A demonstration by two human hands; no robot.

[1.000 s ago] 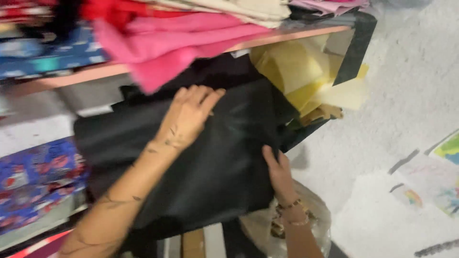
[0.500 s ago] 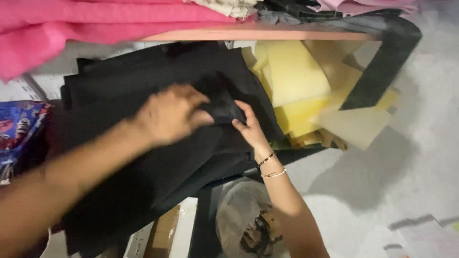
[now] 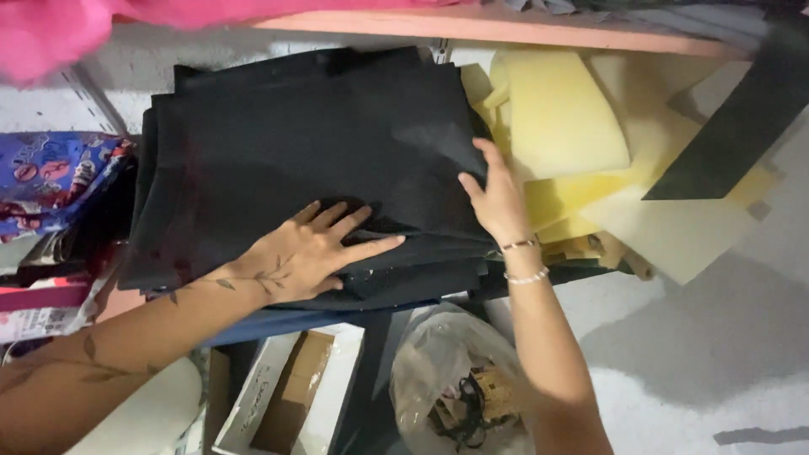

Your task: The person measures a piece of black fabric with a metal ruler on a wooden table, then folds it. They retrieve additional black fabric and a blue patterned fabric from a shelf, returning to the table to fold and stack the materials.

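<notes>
Below the black fabric stack [image 3: 320,143], a white open box [image 3: 291,396].

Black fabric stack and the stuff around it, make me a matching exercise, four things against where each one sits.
Things:
1. left hand
2. right hand
3. yellow foam
4. plastic bag

Places:
A. below the shelf, near the floor
B. flat on top of the black fabric, fingers spread
C. at the fabric's right edge
D. right of the fabric, on the same shelf

Pairs: 1-B, 2-C, 3-D, 4-A
</notes>
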